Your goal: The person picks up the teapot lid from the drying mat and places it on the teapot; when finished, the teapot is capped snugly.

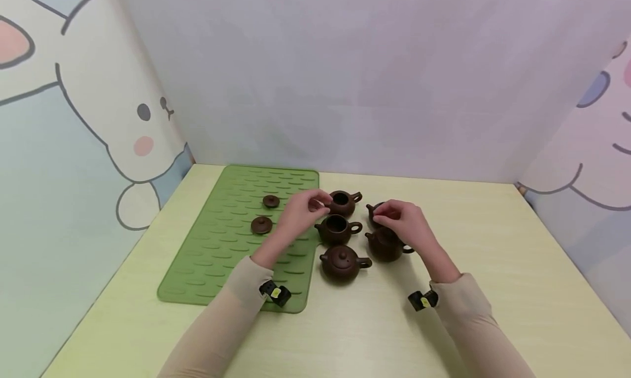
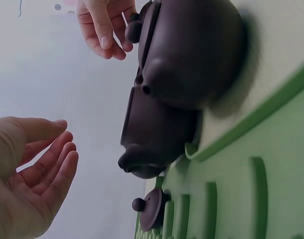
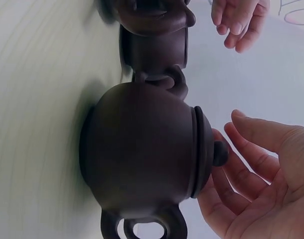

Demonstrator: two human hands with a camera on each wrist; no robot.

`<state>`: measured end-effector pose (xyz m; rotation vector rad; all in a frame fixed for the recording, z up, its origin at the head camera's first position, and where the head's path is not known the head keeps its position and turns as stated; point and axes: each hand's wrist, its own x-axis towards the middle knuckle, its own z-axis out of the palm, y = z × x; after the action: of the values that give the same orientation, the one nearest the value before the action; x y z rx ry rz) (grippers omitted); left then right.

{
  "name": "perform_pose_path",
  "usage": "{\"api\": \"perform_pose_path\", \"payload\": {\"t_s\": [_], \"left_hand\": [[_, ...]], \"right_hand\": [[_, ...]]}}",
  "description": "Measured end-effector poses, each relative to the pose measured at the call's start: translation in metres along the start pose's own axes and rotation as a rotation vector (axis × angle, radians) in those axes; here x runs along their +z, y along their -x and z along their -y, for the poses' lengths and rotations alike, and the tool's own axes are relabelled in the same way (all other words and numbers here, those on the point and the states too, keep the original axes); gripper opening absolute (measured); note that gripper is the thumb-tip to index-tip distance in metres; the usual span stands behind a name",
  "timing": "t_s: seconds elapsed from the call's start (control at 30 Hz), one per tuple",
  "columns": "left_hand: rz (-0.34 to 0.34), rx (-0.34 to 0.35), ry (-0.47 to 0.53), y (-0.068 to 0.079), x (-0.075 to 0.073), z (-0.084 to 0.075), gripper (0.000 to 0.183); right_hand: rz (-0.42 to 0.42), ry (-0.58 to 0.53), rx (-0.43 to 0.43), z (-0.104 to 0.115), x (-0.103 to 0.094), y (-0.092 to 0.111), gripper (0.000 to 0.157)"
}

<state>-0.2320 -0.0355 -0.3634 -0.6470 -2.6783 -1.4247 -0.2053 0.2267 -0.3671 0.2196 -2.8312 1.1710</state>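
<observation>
My left hand (image 1: 302,209) hovers by two lidless dark brown teapots, a rear one (image 1: 342,205) and a middle one (image 1: 335,230). Its fingers are loosely bent with nothing between them. Above the right-hand pair of teapots is my right hand (image 1: 408,223), partly covering the rear teapot (image 1: 371,213) and the top of the front one (image 1: 384,245). The right wrist view has that hand's fingers beside the knobbed lid (image 3: 204,149) of a teapot (image 3: 142,144); thumb and fingers stand apart, without a grip. A lidded teapot (image 1: 342,263) sits nearest me.
A green ridged mat (image 1: 207,246) lies on the left of the pale table (image 1: 473,219). Two loose lids rest on it, a rear one (image 1: 271,201) and a front one (image 1: 261,225). Walls stand at the back and both sides.
</observation>
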Motion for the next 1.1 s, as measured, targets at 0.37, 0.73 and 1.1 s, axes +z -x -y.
{"api": "perform_pose_path", "payload": {"t_s": [0.37,0.73,1.1], "left_hand": [[-0.052,-0.042,-0.062,0.007,-0.023,0.017,0.02],[-0.073,-0.08,-0.07,0.013,-0.04,0.035,0.022],[-0.102,-0.11,-0.083,0.021,-0.054,0.054,0.02]], "right_hand": [[0.026,-0.002,-0.017,0.005,0.01,-0.01,0.013],[0.047,-0.032,-0.026,0.009,0.016,-0.014,0.017],[0.082,-0.023,-0.022,0.01,0.022,-0.017,0.017]]}}
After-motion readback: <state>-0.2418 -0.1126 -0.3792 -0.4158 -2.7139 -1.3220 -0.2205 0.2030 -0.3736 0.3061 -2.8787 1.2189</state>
